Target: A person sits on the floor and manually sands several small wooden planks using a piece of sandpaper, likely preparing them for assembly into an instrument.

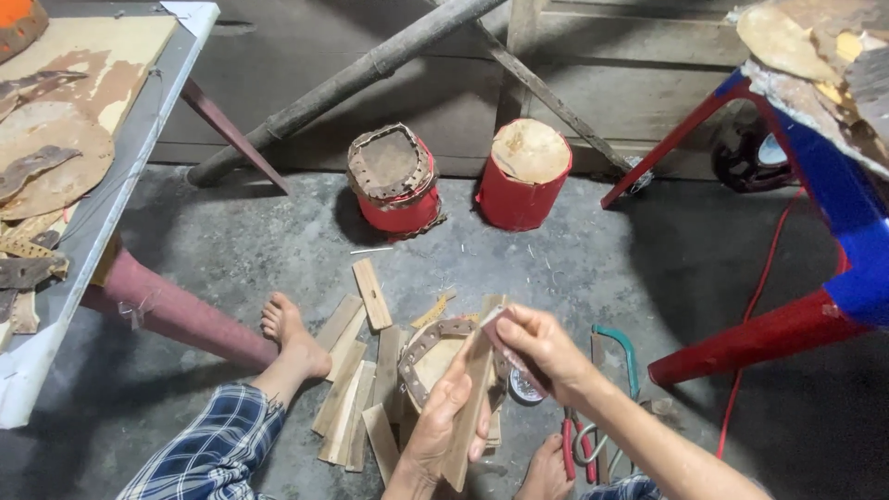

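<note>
Wooden slat (468, 407) stands upright in the left hand (440, 431), fingers wrapped around its lower half. The right hand (542, 344) pinches a small sanding block (505, 344) against the slat's upper edge. Behind them sits a small round drum (433, 359) on the concrete floor (231, 250), beside loose slats (352, 384), red pliers (574, 449) and two red drums (396, 181).

Grey concrete floor (278, 250), wooden wall (630, 83), red-legged tables (741, 338).
</note>
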